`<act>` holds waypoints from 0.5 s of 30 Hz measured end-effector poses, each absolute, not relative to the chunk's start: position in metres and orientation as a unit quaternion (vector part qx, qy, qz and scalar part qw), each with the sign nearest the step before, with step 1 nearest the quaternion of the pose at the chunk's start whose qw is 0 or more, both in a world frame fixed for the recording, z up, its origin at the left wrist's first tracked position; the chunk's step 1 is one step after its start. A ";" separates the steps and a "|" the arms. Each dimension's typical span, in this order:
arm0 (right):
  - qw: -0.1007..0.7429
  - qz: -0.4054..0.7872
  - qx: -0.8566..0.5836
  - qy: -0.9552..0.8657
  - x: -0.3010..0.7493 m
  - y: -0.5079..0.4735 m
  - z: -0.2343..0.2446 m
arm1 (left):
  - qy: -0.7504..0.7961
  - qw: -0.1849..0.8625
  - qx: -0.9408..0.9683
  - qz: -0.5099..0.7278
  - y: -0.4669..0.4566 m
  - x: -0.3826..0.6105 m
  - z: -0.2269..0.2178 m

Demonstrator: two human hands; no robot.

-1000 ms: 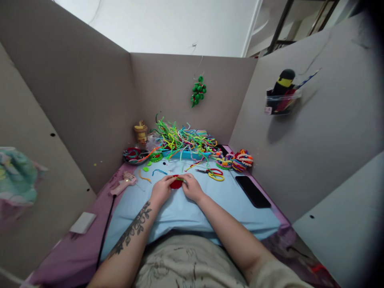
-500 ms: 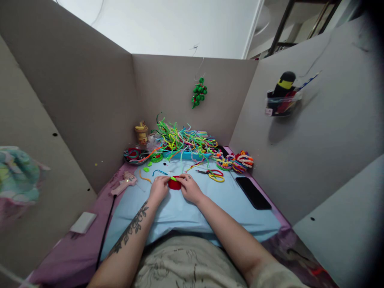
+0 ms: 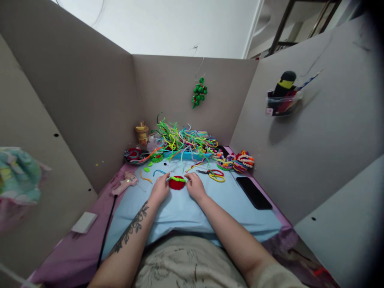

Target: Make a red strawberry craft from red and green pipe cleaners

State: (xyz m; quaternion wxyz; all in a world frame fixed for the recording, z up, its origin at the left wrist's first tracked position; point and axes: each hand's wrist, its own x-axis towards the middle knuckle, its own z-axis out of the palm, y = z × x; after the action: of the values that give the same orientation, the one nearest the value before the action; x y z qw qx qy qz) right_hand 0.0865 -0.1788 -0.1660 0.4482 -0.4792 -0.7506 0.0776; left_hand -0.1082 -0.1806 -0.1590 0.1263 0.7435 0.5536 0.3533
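Observation:
A red round piece (image 3: 177, 185) lies on the light blue cover between my hands. Across its upper part runs a fuzzy bright green strip (image 3: 179, 179), slightly bowed. My left hand (image 3: 161, 187) rests at the left edge of the red piece, its fingers loosely curved and thumb apart; whether a fingertip touches the strip's left end is too small to tell. Just off the right edge is my right hand (image 3: 195, 186), fingers bent and parted, holding nothing visible. Scissors (image 3: 214, 175) with red and yellow handles lie to the right of it.
A blue tray (image 3: 192, 155) heaped with colourful pipe cleaners stands at the back. A black phone (image 3: 253, 193) lies to the right, a pink glue gun (image 3: 125, 184) to the left. Grey panels (image 3: 192, 92) surround the table. Colourful fuzzy pieces (image 3: 242, 161) sit at the back right.
My fingers were together on the green strip over the red piece. Both hands have now moved apart to its sides, leaving the strip and more of the red piece uncovered.

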 end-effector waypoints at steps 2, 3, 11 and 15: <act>0.425 0.091 -0.502 -0.747 0.087 -0.178 -0.167 | 0.557 0.137 0.743 0.346 -0.182 -0.108 -0.158; 0.415 0.100 -0.508 -0.748 0.087 -0.179 -0.167 | 0.556 0.139 0.744 0.344 -0.182 -0.107 -0.157; 0.428 0.092 -0.482 -0.759 0.086 -0.179 -0.165 | 0.568 0.093 0.732 0.364 -0.183 -0.110 -0.154; 0.448 0.072 -0.419 -0.787 0.085 -0.181 -0.163 | 0.545 0.060 0.749 0.371 -0.186 -0.110 -0.151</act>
State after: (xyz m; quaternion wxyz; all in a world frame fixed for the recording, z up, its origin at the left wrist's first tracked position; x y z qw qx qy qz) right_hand 0.0855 -0.1808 -0.1634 0.4478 -0.4187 -0.7867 0.0723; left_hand -0.1100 -0.1856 -0.1508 0.0600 0.7492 0.5454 0.3711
